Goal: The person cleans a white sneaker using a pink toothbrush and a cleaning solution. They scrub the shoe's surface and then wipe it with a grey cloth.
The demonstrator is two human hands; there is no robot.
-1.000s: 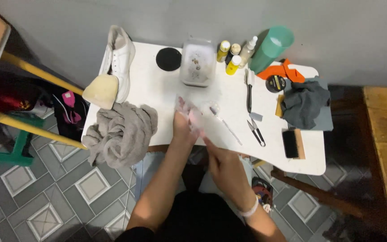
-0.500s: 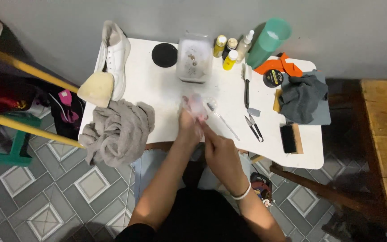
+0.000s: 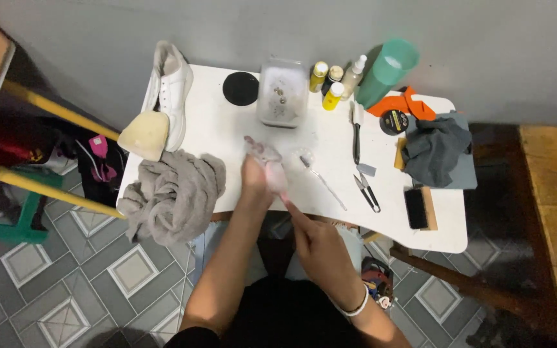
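**A:** White tabletop (image 3: 227, 132) from the head camera, and right over its middle the left hand (image 3: 257, 183) is clenched around a small pale, pinkish crumpled thing (image 3: 267, 161), maybe a wipe or thin glove; too blurred to say which.

**B:** And the right hand (image 3: 320, 248)?

**A:** Just off the near edge, forefinger stretched up to the lower end of that pale thing. Touching or pinching, I cannot tell, so its grip is unclear.

**B:** How would it handle?

**A:** Looks light, soft and limp, probably a bit slick. I'd judge it best bunched in the fist, as the left has it, with the loose end taken between fingertips.

**B:** What's around?

**A:** Grey towel (image 3: 174, 193) heaped just left of the hands, hanging over the edge. A thin metal tool (image 3: 323, 180) lies just right of them, small pliers (image 3: 367, 191) and a black-bristled brush (image 3: 418, 207) farther right. Behind, a clear tub (image 3: 282, 93), little yellow bottles (image 3: 327, 87), a green cup (image 3: 385, 71), a white sneaker (image 3: 170, 90) and a dark grey cloth (image 3: 436, 148).

**B:** Anything in the way?

**A:** The towel and the thin tool sit closest.
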